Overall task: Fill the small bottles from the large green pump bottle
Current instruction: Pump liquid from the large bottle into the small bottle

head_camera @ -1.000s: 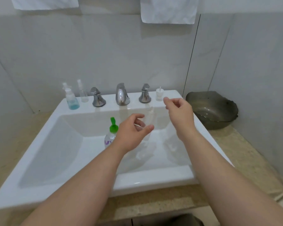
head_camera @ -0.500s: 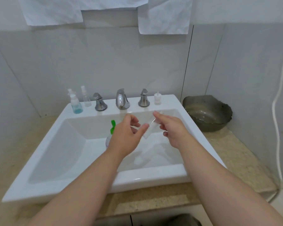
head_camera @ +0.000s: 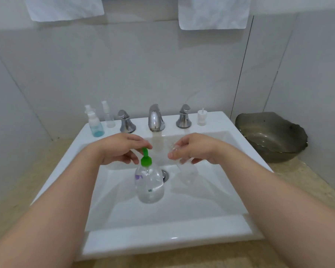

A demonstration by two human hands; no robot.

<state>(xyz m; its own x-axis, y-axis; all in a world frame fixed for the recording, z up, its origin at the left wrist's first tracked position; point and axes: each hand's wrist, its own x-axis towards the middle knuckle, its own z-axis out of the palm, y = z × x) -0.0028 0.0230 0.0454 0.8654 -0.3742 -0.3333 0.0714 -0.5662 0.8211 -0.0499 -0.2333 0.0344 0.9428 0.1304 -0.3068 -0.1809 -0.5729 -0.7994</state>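
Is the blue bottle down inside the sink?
No, the blue bottle stands up on the back rim of the sink, left of the faucet.

R hand (head_camera: 198,149) hides most of blurred small bottle (head_camera: 188,170); towels (head_camera: 213,12) cut off at top.

Pale tiled wall (head_camera: 143,64), white towels (head_camera: 213,14) above, beige counter (head_camera: 298,180), white sink (head_camera: 162,238)

Pump bottle (head_camera: 150,186) in sink (head_camera: 172,240); small bottles (head_camera: 96,124) on back rim, left of faucet (head_camera: 156,118); bowl (head_camera: 269,136) right of sink.
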